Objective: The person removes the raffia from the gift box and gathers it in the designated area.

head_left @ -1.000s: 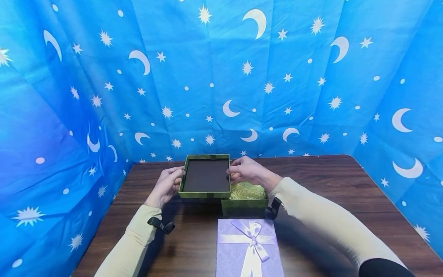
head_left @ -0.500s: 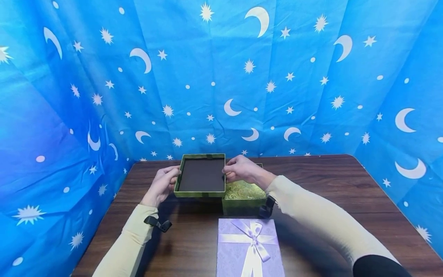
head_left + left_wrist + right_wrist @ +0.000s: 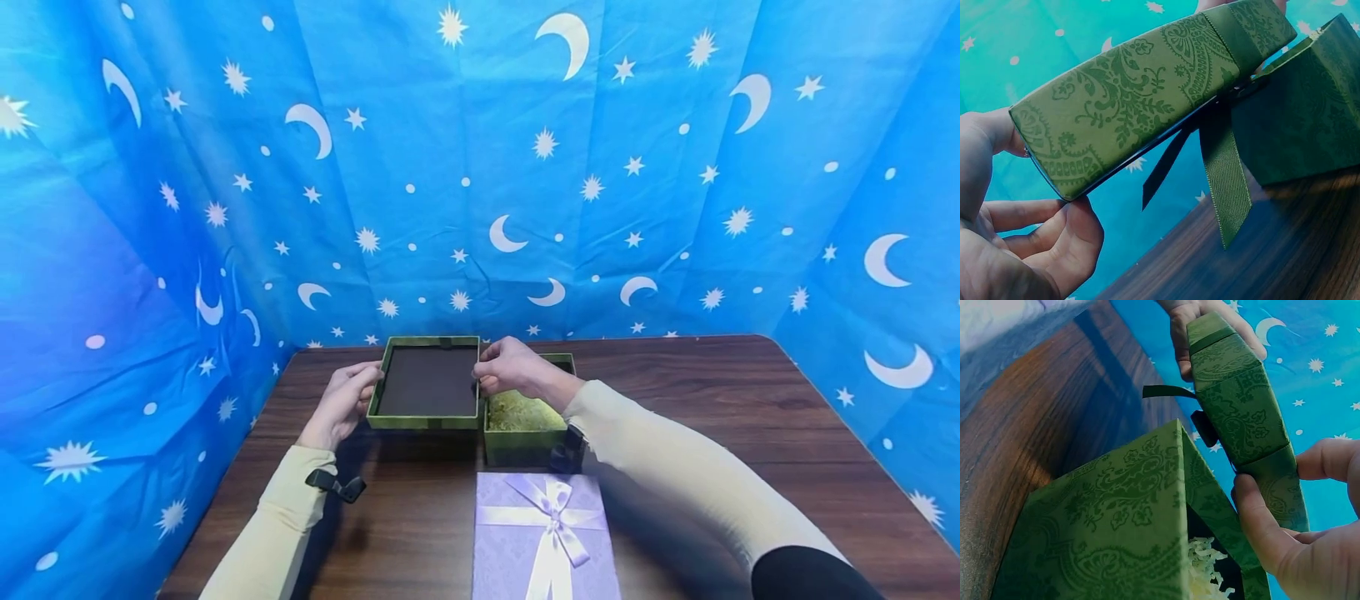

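Observation:
Both hands hold a green patterned box lid (image 3: 430, 381), its dark inside facing up, above the table. My left hand (image 3: 340, 404) pinches its left edge between thumb and fingers; the right hand (image 3: 519, 371) pinches the right edge. In the left wrist view, green ribbon ends (image 3: 1225, 187) hang from the lid's underside. The matching green box (image 3: 527, 446) stands on the table below and to the right of the lid, partly behind my right hand and wrist. Pale shredded paper (image 3: 1205, 569) fills it, as the right wrist view shows.
A lilac gift box (image 3: 498, 550) with a ribbon bow lies at the front of the wooden table (image 3: 712, 417), close to the green box. A blue cloth (image 3: 420, 125) with moons and stars hangs behind and along both sides.
The lid has moved left in both hands, away from over the green box. More of the green box and its filling now shows.

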`<state>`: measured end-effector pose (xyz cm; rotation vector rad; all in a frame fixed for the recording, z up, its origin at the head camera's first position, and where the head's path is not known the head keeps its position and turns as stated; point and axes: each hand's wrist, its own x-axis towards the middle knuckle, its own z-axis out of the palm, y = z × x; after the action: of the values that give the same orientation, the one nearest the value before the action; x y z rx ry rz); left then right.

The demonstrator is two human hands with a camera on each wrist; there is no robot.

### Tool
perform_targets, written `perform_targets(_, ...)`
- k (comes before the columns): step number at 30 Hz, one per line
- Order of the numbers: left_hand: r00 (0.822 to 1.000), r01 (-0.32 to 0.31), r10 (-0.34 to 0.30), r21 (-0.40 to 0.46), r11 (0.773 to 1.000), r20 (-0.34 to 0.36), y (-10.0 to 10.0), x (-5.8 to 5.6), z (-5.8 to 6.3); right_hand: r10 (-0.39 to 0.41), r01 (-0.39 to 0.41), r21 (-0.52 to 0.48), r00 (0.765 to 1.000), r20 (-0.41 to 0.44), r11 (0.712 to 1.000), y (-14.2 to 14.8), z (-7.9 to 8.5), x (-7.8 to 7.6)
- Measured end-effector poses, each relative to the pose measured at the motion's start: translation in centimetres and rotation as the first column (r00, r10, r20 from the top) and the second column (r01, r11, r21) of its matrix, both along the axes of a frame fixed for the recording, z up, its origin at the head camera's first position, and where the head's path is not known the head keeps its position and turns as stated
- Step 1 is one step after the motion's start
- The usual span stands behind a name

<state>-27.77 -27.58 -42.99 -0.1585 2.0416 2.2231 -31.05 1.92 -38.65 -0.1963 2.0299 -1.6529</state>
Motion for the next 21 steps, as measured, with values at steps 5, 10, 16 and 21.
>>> perform_targets(5,1.000,-0.010,0.010,0.005,1.000,0.004,-0.6,0.1,-0.2,-0.001,0.001,0.002,1.000,-0.019,1.000,-0.7,0.0,0.0)
perform_targets(10,1.000,-0.026,0.026,-0.005,1.000,-0.002,-0.9,0.4,-0.2,0.021,-0.019,0.035,0.998,-0.061,0.999,-1.1,-0.5,-0.1)
perform_targets(16,0.999,-0.042,0.042,-0.013,0.999,-0.035,-1.5,0.5,-0.8,0.032,-0.021,0.099,0.993,-0.118,0.995,-1.9,-0.7,0.0)
perform_targets(21,0.998,-0.052,0.051,-0.054,0.997,-0.022,-2.0,0.7,-1.4,0.045,-0.019,0.157,0.985,-0.165,0.987,-2.6,-0.8,0.4)
